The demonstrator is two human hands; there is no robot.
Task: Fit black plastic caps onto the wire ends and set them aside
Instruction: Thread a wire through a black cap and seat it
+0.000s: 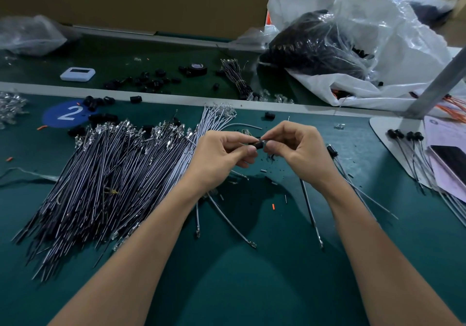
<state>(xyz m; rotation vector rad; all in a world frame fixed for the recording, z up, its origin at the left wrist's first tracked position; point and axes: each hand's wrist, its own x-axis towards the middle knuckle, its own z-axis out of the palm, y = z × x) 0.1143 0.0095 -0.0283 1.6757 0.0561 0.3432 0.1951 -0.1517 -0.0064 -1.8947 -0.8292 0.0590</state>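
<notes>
"How are the arms placed?"

"Both bare forearms are stretched forward and angled inward; the left hand (222, 154) and right hand (295, 146) are held close together at centre."

"And the fingers?"

"They are curled, and a small black cap (257, 144) is pinched between the fingertips of both hands."

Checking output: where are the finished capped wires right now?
Head view, far right: the capped wires lie side by side on the white base plate, just left of the pink papers.

Dim even light, soft shadows beneath forearms, wide-angle bending at edges, slight blur
</notes>
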